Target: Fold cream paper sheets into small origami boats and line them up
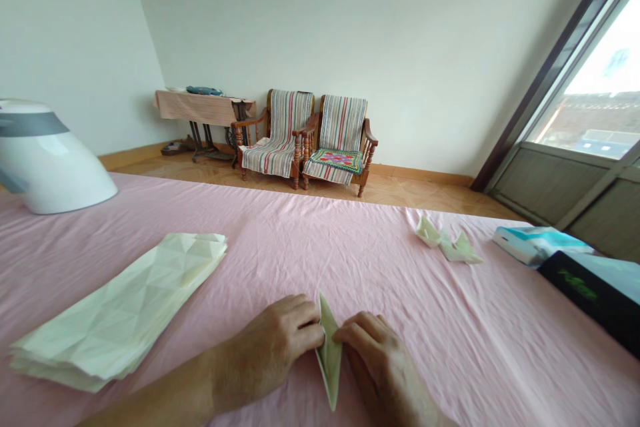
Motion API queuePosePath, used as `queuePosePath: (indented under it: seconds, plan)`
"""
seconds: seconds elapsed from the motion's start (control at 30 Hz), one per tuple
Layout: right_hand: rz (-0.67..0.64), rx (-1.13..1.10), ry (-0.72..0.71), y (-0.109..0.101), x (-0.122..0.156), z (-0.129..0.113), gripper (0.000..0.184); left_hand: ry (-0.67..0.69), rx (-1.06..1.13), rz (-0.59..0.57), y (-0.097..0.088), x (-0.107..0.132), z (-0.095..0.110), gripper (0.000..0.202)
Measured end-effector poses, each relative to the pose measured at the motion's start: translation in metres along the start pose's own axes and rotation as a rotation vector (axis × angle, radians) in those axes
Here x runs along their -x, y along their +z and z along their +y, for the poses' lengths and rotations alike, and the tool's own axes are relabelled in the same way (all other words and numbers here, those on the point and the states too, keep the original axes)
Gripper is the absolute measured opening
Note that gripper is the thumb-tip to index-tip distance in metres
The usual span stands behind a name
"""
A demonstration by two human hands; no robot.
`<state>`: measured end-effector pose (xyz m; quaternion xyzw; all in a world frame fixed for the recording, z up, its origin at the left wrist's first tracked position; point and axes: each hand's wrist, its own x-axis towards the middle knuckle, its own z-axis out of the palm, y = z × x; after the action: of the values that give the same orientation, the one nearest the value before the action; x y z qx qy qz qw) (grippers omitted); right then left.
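A folded piece of pale green paper (329,350), pointed at both ends, lies on the pink cloth (310,240) near the front edge. My left hand (273,347) presses its left side with bent fingers pinched on the fold. My right hand (380,363) holds the paper's right side, fingertips closed on the crease. The two hands meet over the middle of the paper.
A stack of creased pale paper sheets (125,310) lies at the left. Two folded paper pieces (447,240) rest at the far right, next to a teal-and-white box (537,243) and a black box (595,297). A white appliance (47,160) stands at the far left.
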<state>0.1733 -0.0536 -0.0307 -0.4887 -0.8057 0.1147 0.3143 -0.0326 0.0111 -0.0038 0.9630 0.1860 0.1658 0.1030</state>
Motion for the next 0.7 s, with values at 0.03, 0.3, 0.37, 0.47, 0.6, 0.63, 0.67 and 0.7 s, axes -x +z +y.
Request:
queuePosePath:
  seconds: [0.03,0.3,0.37,0.47,0.6,0.63,0.67,0.7]
  plan:
    - [-0.003,0.0,-0.003,0.0,0.0,0.0,0.02,-0.002,0.001,0.003,0.001,0.0,0.0,0.017]
    - [0.163,-0.03,-0.023,0.005,0.0,-0.003,0.022,-0.005,0.005,0.031,0.001,0.002,0.0,0.017]
    - [0.274,-0.023,-0.009,0.003,0.003,-0.008,0.02,0.003,0.012,0.041,-0.001,0.002,0.001,0.019]
    - [0.31,0.003,0.008,-0.003,0.01,-0.014,0.013,-0.003,0.033,0.049,-0.002,0.002,0.001,0.019]
    - [0.12,0.002,-0.167,0.002,0.015,-0.011,0.017,-0.017,0.06,0.077,-0.001,0.002,0.0,0.015]
    - [0.111,0.02,-0.194,0.005,0.015,-0.01,0.017,-0.02,0.063,0.086,-0.001,0.003,0.0,0.015]
    - [0.118,0.045,-0.205,0.009,0.015,-0.009,0.013,-0.025,0.064,0.093,-0.001,0.003,0.0,0.015]
    - [0.129,0.071,-0.212,0.012,0.015,-0.008,0.009,-0.032,0.065,0.098,-0.001,0.003,0.0,0.016]
